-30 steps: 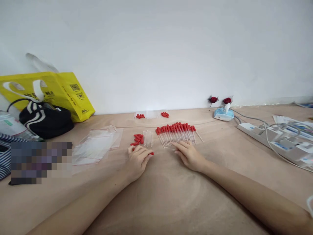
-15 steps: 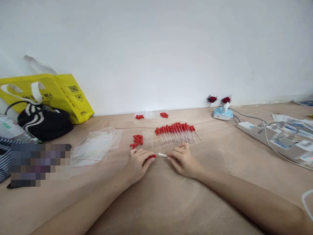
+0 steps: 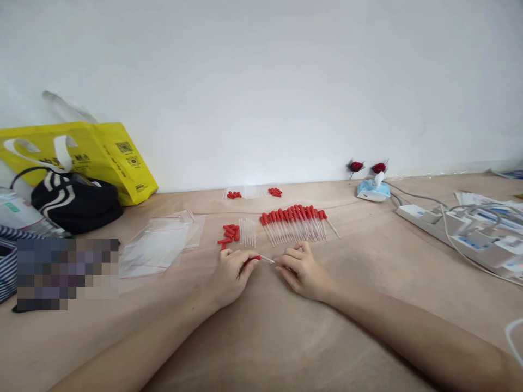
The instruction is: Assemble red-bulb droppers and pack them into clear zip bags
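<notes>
Right now my left grip (image 3: 237, 272) is pinched closed around a red cap (image 3: 257, 257), and my right grip (image 3: 301, 272) is clamped on the right end of a slim clear tube (image 3: 267, 260). The pair sits between my hands over the near middle of the tabletop (image 3: 265, 332), and the tube's left end meets the cap; I cannot tell how deep it goes. If I push off-line, the tube could skid past the cap's mouth or bend, since it looks thin and I hold it by the far-from-cap end. Too loose a pinch could let the cap roll back under my fingers; too hard a squeeze might close its mouth. A careless knuckle could also disturb the capped tubes (image 3: 292, 223) lying just beyond my right hand.

The tube's long axis runs mostly left to right, its right end slightly nearer me. The cap's mouth seems to face right, its visible length roughly in line with the tube.
</notes>
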Demonstrator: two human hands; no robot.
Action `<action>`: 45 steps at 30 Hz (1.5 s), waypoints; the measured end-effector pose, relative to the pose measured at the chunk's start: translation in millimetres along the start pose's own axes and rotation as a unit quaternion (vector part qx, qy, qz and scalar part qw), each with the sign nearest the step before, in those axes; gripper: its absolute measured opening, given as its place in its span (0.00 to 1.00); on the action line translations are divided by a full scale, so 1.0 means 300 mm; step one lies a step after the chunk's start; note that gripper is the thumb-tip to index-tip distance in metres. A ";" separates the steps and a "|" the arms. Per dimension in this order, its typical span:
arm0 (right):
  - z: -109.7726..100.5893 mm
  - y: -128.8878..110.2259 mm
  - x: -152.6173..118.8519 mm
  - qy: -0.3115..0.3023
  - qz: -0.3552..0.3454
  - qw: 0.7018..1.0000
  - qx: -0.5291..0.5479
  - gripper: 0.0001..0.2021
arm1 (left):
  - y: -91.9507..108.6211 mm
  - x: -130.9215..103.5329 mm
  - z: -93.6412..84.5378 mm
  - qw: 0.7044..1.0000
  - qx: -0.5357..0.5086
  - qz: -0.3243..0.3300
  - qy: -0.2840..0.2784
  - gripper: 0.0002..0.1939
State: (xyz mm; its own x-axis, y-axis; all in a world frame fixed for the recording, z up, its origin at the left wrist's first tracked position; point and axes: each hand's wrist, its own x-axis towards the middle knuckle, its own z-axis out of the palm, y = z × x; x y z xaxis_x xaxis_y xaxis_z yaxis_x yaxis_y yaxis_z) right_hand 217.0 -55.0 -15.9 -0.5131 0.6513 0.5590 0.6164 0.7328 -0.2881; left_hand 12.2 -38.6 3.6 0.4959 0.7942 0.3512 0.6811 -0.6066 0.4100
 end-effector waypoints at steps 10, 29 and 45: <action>0.008 -0.029 0.020 0.009 -0.029 0.999 -0.010 0.09 | -0.007 0.010 -0.002 0.998 -0.048 -0.032 0.022 0.12; -0.017 -0.014 0.002 -0.009 -0.072 0.996 -0.044 0.12 | 0.011 -0.016 -0.001 0.984 0.041 0.175 0.016 0.07; 0.015 -0.013 0.018 -0.073 -0.034 0.997 0.020 0.10 | 0.012 -0.014 0.000 0.981 0.052 0.186 0.024 0.07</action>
State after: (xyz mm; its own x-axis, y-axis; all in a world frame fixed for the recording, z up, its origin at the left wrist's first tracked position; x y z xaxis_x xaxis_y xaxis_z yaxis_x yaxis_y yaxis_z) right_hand 209.0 -53.6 -15.4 -0.6366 0.6189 0.4600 0.5538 0.7821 -0.2858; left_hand 12.7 -44.0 3.5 0.6968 0.5141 0.5002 0.5096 -0.8456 0.1591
